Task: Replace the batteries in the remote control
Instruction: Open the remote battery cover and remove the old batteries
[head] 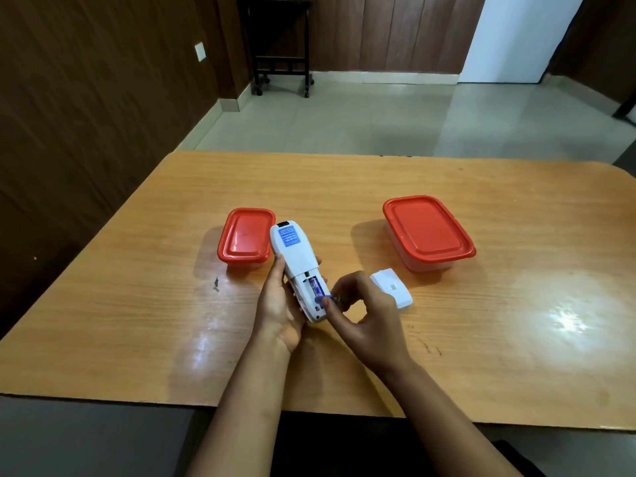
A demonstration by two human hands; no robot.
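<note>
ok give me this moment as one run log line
left hand: holds remote control | right hand: pinches battery at compartment | battery cover: off, on table

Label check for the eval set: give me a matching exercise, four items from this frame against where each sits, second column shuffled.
1 remote control
2 battery cover
3 smaller red-lidded box
4 loose battery

A pinched by right hand
B lying on table beside right hand
C held in left hand
D standing on table, left of everything else

Pairs: 1-C, 2-B, 3-D, 4-A
</note>
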